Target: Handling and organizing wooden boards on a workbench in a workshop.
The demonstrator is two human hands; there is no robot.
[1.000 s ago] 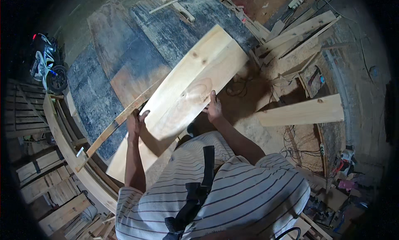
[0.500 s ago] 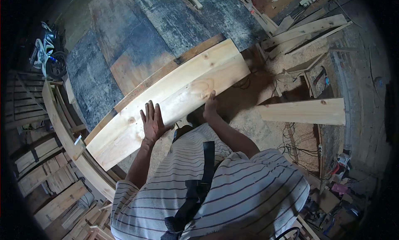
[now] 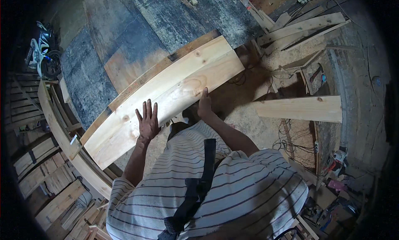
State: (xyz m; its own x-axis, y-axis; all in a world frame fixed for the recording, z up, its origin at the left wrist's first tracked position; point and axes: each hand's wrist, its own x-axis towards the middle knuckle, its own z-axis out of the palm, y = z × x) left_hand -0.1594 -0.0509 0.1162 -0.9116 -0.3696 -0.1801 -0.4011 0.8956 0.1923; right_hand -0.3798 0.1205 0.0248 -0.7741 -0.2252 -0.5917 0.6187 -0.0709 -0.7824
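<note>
A wide, pale wooden board with a few knots lies slantwise in front of me, along the near edge of a dark, stained worktable. My left hand rests flat on the board's near side, its fingers spread. Further right, my right hand holds the near edge, thumb up against it and the other fingers mostly hidden beneath. A darker wood strip runs along the far side of the board.
On the right, another pale plank spans a sawdust-covered area with tangled cables. Long offcuts lie at the far right. A curved timber and stacked boards are at left; a motorcycle stands beyond.
The whole scene has shifted slightly left and up in the picture. Both hands keep nearly the same places on the board.
</note>
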